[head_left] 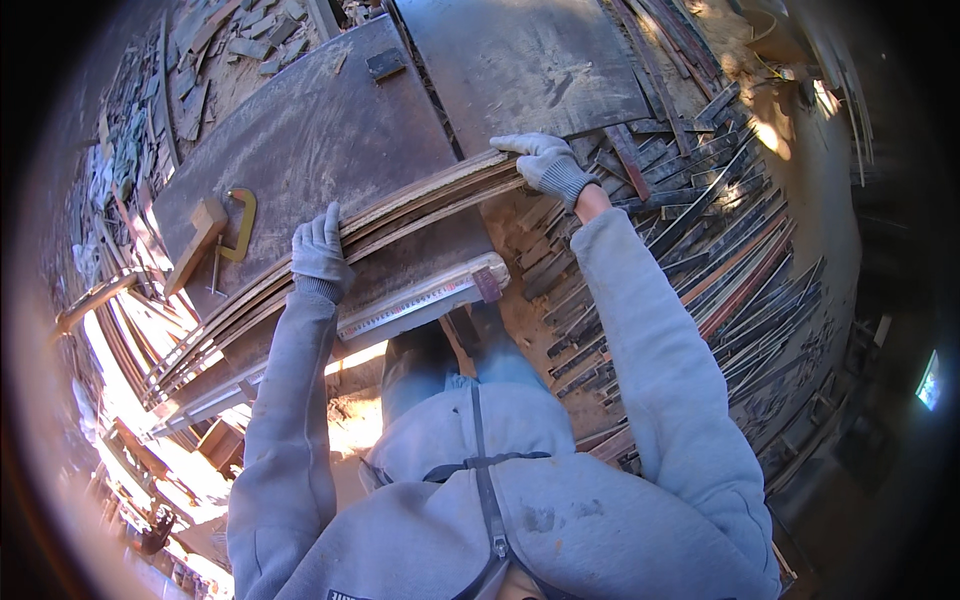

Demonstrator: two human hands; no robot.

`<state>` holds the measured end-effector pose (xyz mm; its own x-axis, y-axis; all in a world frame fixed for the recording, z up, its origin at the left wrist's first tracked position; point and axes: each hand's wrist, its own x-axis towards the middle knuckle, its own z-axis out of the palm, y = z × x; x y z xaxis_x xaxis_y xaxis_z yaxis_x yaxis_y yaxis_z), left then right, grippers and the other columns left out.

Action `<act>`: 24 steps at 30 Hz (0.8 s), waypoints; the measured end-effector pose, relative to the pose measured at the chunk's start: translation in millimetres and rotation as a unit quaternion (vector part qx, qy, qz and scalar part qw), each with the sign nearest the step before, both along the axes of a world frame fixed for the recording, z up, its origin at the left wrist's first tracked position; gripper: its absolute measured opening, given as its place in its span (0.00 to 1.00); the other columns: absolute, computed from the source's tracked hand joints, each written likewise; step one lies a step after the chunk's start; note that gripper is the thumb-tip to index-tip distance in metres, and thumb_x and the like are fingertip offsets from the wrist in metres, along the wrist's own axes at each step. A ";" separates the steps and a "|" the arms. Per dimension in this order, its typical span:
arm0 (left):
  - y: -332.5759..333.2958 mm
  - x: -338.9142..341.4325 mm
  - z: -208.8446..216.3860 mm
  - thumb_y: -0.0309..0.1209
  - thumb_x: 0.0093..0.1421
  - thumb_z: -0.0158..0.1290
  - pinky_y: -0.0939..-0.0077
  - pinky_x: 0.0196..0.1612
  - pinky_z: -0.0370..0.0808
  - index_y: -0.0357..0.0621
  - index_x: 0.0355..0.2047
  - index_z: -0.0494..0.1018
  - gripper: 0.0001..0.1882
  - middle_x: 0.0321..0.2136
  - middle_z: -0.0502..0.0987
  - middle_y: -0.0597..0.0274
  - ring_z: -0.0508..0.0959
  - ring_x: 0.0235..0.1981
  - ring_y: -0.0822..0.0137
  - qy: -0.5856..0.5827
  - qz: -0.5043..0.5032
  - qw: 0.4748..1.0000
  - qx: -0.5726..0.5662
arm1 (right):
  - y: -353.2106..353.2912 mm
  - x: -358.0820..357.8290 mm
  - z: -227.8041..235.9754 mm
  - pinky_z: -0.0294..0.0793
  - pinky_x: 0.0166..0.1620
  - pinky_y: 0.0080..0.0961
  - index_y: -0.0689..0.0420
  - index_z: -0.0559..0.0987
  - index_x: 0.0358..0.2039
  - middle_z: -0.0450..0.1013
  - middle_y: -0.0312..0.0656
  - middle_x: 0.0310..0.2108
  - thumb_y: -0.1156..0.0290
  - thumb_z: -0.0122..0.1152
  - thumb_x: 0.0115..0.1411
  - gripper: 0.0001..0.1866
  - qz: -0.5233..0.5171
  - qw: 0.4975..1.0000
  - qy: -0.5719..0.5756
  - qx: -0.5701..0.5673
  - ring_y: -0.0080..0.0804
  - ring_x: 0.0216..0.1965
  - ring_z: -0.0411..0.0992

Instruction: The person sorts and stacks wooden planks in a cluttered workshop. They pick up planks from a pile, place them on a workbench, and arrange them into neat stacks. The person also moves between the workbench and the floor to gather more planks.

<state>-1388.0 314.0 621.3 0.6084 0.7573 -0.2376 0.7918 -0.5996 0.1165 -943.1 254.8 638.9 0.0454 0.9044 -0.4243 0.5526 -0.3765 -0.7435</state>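
Observation:
A bundle of long, thin wooden strips (430, 200) lies slantwise across the near edge of a dark worktable (300, 130). My left hand (322, 255), in a grey knit glove, lies over the bundle near its middle, fingers pointing away from me across the strips. At the right end of the bundle, my right hand (548, 165), gloved likewise, grips the strip ends with its fingers on top. The undersides of both hands are hidden. Nearer my body, a metal ruler (410, 302) runs along a pale wooden bar, with a small reddish block (487, 284) at its right end.
A yellow C-clamp (242, 225) and a wooden block (200, 240) are left of my left hand. One small dark block (385, 64) lies on the tabletop. Stacked dark lumber (690, 260) fills the ground to the right. Wood offcuts (265, 40) are heaped at the far left.

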 end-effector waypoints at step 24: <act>0.3 9.3 11.4 0.39 0.44 0.74 0.52 0.68 0.68 0.48 0.72 0.60 0.55 0.61 0.72 0.52 0.71 0.64 0.48 0.024 0.036 0.998 -0.048 | -73.6 -35.8 -62.8 0.77 0.58 0.26 0.63 0.73 0.70 0.76 0.46 0.62 0.65 0.80 0.62 0.39 -0.369 0.882 0.288 0.043 0.31 0.60 0.74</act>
<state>-1378.6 314.3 632.7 0.5391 0.7709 -0.3392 0.8386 -0.5285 0.1319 -978.9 181.2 576.1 0.4348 0.7484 -0.5009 -0.2993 -0.4045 -0.8642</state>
